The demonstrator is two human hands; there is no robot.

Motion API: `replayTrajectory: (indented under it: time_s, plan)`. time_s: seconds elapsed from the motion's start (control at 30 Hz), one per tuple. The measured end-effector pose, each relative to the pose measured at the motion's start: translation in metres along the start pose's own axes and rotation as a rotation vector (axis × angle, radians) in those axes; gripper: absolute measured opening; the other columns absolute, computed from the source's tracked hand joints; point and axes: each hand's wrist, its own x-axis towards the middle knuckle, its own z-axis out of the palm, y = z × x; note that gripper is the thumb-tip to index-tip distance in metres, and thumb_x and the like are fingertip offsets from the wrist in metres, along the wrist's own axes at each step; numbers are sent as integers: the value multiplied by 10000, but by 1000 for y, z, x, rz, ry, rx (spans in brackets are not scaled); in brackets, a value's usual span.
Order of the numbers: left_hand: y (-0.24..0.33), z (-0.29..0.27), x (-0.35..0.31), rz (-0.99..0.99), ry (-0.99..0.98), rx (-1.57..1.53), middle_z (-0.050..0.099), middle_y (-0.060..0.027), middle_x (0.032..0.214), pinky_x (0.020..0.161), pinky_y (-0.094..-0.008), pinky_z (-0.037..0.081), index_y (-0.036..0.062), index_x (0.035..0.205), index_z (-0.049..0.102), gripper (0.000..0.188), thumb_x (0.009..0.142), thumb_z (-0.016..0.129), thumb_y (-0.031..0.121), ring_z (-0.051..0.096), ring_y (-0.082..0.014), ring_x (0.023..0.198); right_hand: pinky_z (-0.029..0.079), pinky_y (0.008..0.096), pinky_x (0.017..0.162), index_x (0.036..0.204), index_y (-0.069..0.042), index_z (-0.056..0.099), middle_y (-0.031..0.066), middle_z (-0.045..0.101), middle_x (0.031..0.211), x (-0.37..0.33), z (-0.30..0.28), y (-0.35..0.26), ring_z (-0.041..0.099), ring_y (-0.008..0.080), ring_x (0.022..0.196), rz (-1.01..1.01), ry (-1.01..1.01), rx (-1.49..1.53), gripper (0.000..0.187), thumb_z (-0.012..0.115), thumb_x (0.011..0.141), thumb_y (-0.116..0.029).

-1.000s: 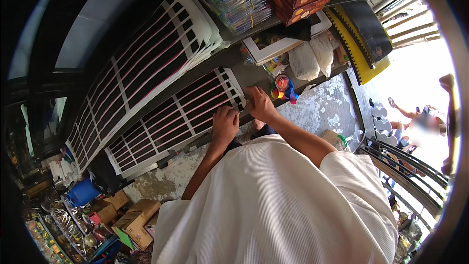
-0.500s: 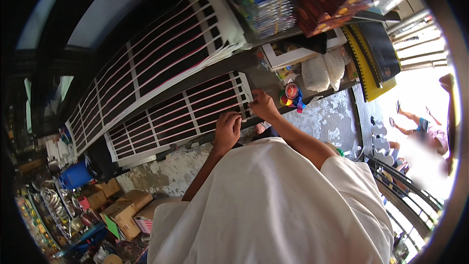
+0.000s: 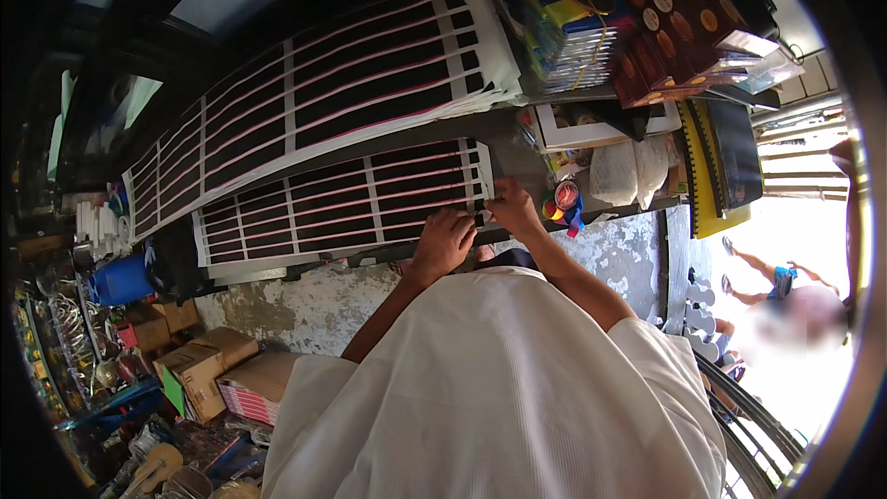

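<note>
A long panel of dark bands [image 3: 337,203], divided by thin white-and-pink strips and crossed by pale bands, lies on the dark table [image 3: 517,152] in front of me. At its near right corner both of my hands are close together. My left hand [image 3: 446,242] has its fingers curled down and closed at the panel's near edge; its fingertips are hidden. Just right of it, my right hand [image 3: 514,211] is closed in a pinch beside the white end band [image 3: 484,171]. Whatever is between the fingers is too small to make out.
Behind lies a larger striped panel [image 3: 370,65]. To the right are a tape roll with coloured ribbons [image 3: 565,203], a white bubble-wrapped bundle [image 3: 614,171], a yellow spiral-bound book [image 3: 707,176] and stacked plastic packs [image 3: 577,51]. Cardboard boxes [image 3: 208,365] stand low on the left. People are outside at right.
The view has shifted, so the table and hands sit a little further right in it. Both hands stay at the panel's near right corner, with the left slightly nearer the right.
</note>
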Motion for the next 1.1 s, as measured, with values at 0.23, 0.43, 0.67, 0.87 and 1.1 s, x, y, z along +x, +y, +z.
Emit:
replayTrajectory:
  time_s: [0.23,0.43,0.67,0.87,1.1]
  plan:
    - [-7,2,0,25,48,108,707,-66,1077,907,-482,534,109,1007,709,126,926,789,162,692,-300,1055,587,356,617,1418,69,614,130,766,970,10,-5,12,736,181,735,-7,-15,-142,528,773,920,-8]
    - [-6,5,7,42,81,43,689,-106,1092,994,-481,529,72,946,696,234,823,680,270,679,-304,1123,463,254,489,1144,-10,749,28,700,809,9,1,-4,626,86,577,-2,-89,51,135,714,1037,-85]
    - [-25,-30,-8,-94,48,-171,719,-124,1282,1037,-469,538,70,1191,723,473,940,875,441,674,-331,1230,537,310,561,1177,-17,699,89,753,909,4,2,-7,670,135,639,-1,-137,-330,216,746,969,-51]
    - [-92,-81,-93,-551,442,11,723,-210,1242,1008,-515,565,16,1248,704,390,1025,800,321,675,-435,1189,518,324,598,1248,-64,688,22,684,985,8,-23,25,616,135,764,57,298,189,286,807,991,-102]
    - [-211,-139,-256,-1209,1068,-122,687,-180,1179,938,-452,581,13,1310,676,370,1023,814,201,693,-309,1071,526,340,639,1312,23,640,87,667,1022,36,-39,66,645,185,814,-20,367,-84,427,804,918,-1]
